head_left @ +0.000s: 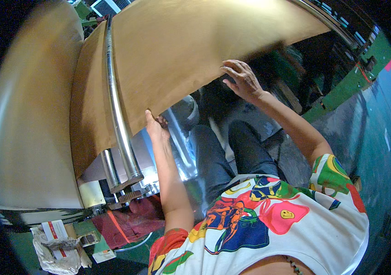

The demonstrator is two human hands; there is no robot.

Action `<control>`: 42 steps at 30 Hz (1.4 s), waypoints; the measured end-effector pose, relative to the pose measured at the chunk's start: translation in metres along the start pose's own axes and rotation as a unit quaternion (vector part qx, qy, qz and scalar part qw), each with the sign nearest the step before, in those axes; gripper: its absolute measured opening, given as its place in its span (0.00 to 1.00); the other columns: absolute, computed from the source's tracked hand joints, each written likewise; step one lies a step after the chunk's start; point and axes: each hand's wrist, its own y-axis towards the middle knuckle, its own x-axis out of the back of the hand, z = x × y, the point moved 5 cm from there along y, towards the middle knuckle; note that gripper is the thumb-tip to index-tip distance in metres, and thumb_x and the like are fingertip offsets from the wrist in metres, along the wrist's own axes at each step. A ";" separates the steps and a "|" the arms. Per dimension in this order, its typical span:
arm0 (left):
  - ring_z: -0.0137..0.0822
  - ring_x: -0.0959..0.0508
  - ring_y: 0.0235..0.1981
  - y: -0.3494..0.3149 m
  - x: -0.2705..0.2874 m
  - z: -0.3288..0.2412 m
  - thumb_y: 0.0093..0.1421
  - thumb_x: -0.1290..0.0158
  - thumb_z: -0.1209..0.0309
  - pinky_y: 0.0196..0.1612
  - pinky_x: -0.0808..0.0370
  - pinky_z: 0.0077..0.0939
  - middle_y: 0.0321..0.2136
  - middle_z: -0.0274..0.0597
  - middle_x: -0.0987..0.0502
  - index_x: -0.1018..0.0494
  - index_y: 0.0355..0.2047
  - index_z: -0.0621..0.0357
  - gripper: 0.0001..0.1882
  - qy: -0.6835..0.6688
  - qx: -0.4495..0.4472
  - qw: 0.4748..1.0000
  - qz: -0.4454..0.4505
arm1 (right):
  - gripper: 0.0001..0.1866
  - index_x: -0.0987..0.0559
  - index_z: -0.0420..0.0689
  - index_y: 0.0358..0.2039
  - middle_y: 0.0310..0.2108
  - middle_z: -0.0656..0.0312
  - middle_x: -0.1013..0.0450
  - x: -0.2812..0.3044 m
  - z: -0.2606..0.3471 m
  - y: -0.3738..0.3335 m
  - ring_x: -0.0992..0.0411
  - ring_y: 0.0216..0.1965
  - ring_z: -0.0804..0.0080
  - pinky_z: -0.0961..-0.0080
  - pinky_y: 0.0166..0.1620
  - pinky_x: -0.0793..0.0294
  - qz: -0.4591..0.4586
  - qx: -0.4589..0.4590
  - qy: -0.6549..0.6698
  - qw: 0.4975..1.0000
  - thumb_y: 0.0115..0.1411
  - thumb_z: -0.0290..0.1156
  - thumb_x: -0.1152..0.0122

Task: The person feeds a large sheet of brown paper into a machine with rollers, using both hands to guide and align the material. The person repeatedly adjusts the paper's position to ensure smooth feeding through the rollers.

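A wide brown sheet [181, 50], like kraft paper, stretches from the large roll on the left across to the upper right. My left hand [158, 127] grips its near edge, thumb on top and the other fingers partly hidden beneath. Close to the same edge, further right, my right hand [243, 82] is raised with fingers apart and the thumb out; it holds nothing, and whether its fingertips touch the sheet I cannot tell. Left of my left hand, a shiny metal roller [115, 91] lies across the sheet.
The big brown roll [35, 114] fills the left side. A shorter metal bar [109, 167] and a toothed gear [130, 197] sit below the roller. Dark red cloth [131, 222] and a crumpled white bag [58, 252] lie lower left. A green machine frame [342, 91] borders the right.
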 end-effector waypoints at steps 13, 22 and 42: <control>0.25 0.41 0.12 0.020 0.025 -0.006 0.56 0.53 0.52 0.15 0.43 0.19 0.12 0.29 0.43 0.39 0.24 0.51 0.17 -0.040 0.047 0.997 -0.037 | 0.06 0.27 0.46 0.31 0.33 0.60 0.30 -0.001 -0.086 0.007 0.32 0.38 0.63 0.70 0.42 0.32 0.003 0.001 -0.062 0.998 0.52 0.31 0.46; 0.24 0.46 0.09 0.019 0.033 -0.017 0.57 0.54 0.52 0.12 0.50 0.18 0.08 0.28 0.46 0.40 0.19 0.50 0.18 -0.066 0.028 0.997 -0.008 | 0.06 0.31 0.42 0.25 0.24 0.57 0.35 -0.042 -0.081 0.027 0.33 0.30 0.59 0.66 0.34 0.33 0.033 0.063 -0.078 0.994 0.53 0.31 0.49; 0.24 0.37 0.19 0.011 0.001 0.015 0.56 0.51 0.54 0.21 0.39 0.20 0.20 0.29 0.34 0.32 0.33 0.54 0.16 0.045 -0.094 0.994 -0.035 | 0.18 0.26 0.40 0.14 0.19 0.50 0.28 -0.069 -0.049 0.045 0.28 0.25 0.54 0.62 0.31 0.31 0.103 -0.116 -0.121 0.980 0.53 0.38 0.56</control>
